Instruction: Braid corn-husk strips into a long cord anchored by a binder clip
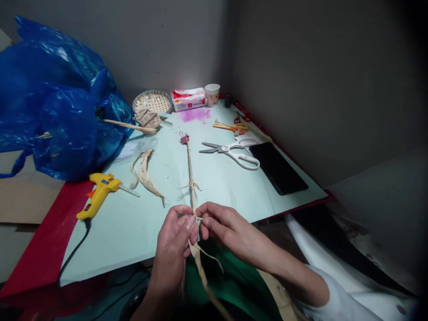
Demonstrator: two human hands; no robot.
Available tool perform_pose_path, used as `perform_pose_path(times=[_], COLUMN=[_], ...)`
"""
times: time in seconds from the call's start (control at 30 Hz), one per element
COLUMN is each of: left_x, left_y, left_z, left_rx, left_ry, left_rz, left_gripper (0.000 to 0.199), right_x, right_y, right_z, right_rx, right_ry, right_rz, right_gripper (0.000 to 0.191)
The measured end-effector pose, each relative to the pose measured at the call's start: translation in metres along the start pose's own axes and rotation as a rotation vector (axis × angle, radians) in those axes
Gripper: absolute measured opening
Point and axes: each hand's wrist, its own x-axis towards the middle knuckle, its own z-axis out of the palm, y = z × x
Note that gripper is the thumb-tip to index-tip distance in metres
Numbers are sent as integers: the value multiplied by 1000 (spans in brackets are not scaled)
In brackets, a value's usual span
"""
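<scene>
While the cord [190, 162] runs lengthwise away to the clip [184, 140], the left hand [175, 232] clamps it between fingers and the right hand [222, 220] (equally near) pinches a side strand [199, 218].

Dim room, muted cool light, pale counter [230, 191] brightest, soft glow low on the grey back wall [160, 49], white glare on the crinkled blue bag [70, 104], deep shadow below the counter, fingers [216, 212] fairly clear, wide-angle stretch toward the edges, upper right corner blurred and black.
</scene>
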Motion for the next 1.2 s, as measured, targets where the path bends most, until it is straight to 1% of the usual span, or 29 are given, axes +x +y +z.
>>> perform_pose_path(times=[0.07,0.17,0.23,0.33,0.4,0.53,0.67,0.73,0.83,1.03,1.13,1.2], left_x=[2,4,4,3,3,5,5,5,5,3,0,0], left_y=[-1,-2,-1,0,1,2,3,3,4,11,12,11], left_z=[-3,-6,-7,-5,-4,-4,-5,-6,-9,-16,-22,-26], left_rx=[15,49,40,-20,-40,-25,-38,-23,75,407,646,760], left_ry=[8,-5,-9,-25,-39,-56,-83,-94,-76,-3,57,91], left_rz=[14,20,33,43,31,16,-11,-33,6,148,271,392], left_gripper=[23,23,20,20,21,19,17,17,17,17,13,12], right_x=[1,2,2,3,3,3,4,4,4,2,3,4], right_y=[-1,-5,-7,-4,0,5,4,3,1,1,2,2], right_z=[2,5,7,12,15,20,19,18,20,27,27,27], right_rx=[-45,-66,-37,65,118,152,220,217,159,122,96,69], right_ry=[35,46,53,87,115,160,135,123,140,176,179,200], right_rz=[30,66,58,45,55,87,89,91,80,66,66,37], right_gripper=[18,17,17,18,19,21,21,20,19,15,16,15])
